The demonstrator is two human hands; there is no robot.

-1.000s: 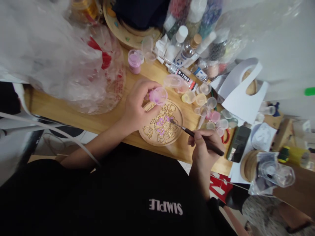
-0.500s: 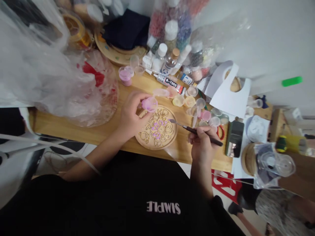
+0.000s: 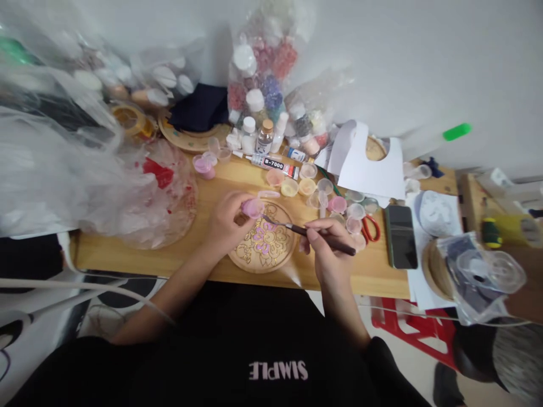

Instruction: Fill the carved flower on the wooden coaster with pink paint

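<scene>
My left hand [image 3: 231, 222] is closed on a small clear cup of purple paint [image 3: 253, 208], tilted above the upper left of a round wooden board [image 3: 237, 261]. Raised gold outlines of flowers cover the board, and several petals of the middle flower are filled with purple. In my right hand [image 3: 330, 249] is a palette knife [image 3: 324, 238] with a dark handle and a thin metal blade. Its tip is at the rim of the paint cup; whether it touches is too small to tell.
Several small cups of coloured paint [image 3: 307, 186] stand behind the board, near a B-7000 glue tube [image 3: 275, 164] and bottles [image 3: 265, 137]. Red-handled scissors [image 3: 371, 228] and a phone [image 3: 401, 236] lie to the right. A crumpled plastic bag [image 3: 165, 192] covers the left side.
The palette knife has moved left from over the board to the paint cup. My left hand still holds the cup. The whole view has shifted with the head.
</scene>
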